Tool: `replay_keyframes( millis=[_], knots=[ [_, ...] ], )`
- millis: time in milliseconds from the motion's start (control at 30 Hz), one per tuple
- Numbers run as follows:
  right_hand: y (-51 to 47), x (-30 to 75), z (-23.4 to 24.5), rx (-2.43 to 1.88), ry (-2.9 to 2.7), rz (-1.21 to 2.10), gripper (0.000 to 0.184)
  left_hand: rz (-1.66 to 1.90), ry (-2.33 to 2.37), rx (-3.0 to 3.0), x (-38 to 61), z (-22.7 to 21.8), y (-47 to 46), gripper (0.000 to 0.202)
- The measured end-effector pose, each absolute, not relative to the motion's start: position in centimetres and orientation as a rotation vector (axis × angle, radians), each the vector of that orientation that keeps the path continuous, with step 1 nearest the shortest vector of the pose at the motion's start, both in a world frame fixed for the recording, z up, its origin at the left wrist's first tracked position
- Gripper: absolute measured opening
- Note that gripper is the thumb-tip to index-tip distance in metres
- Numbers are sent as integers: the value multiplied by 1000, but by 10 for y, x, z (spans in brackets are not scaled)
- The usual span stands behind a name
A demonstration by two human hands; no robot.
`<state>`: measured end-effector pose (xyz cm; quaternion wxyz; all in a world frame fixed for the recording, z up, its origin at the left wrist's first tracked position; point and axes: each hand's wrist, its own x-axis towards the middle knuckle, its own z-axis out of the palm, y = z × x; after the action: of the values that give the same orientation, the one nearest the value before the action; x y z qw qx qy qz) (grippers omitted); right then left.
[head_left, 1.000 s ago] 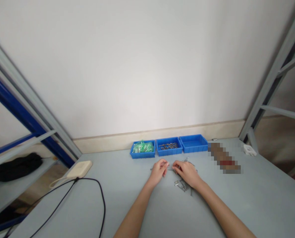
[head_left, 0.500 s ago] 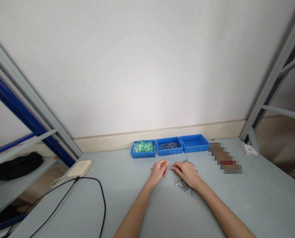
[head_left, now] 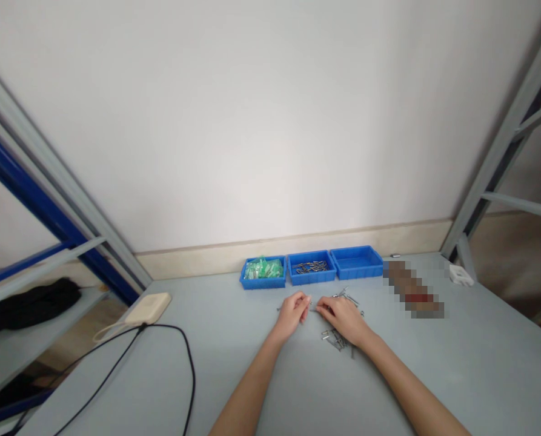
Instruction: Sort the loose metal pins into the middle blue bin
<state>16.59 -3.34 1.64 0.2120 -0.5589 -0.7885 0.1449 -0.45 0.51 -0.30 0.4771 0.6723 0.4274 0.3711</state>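
Observation:
My left hand (head_left: 294,312) is closed in a pinch above the table, and a tiny pale bit shows at its fingertips, too small to name. Facing it a short way off, my right hand (head_left: 344,316) pinches what looks like a thin screw (head_left: 313,310). A small pile of metal screws (head_left: 335,341) lies on the table below my right hand. More screws (head_left: 351,298) are scattered just behind it, partly hidden by the fingers. Another small metal end (head_left: 278,309) pokes out left of my left hand.
Behind my hands stand a blue tray (head_left: 243,282) of green and clear plastic packets, a blue tray (head_left: 313,278) of metal pins or screws, and a bare-bottomed blue tray (head_left: 356,260). A white box (head_left: 148,307) and black cable (head_left: 192,369) lie at left.
My hands stay nearly in place, fingers still pinched close together. The whole view has shifted very slightly.

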Motion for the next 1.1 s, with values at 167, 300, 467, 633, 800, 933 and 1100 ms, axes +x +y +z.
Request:
replay_keyframes(
  millis=[167,300,467,633,800,933,1100],
  knots=[
    [-34,166,18,-1511,-2142,450,32,893,1045,1628,-4,-8,7,53],
    [-34,166,18,-1487,-2095,504,32,903,1021,1633,-5,-13,10,51],
    [-29,167,13,-1456,-1999,566,30,908,959,1595,-5,-19,14,46],
    [-20,165,12,-1468,-1931,541,33,962,981,1566,-4,-20,16,51],
    [8,159,19,-1503,-1813,447,34,1004,999,1439,-1,-19,18,60],
    [40,147,27,-1614,-1773,205,31,993,1010,1419,-1,-20,19,63],
    [66,127,33,-1866,-1935,98,32,986,1020,1436,0,-24,21,64]
  ],
)
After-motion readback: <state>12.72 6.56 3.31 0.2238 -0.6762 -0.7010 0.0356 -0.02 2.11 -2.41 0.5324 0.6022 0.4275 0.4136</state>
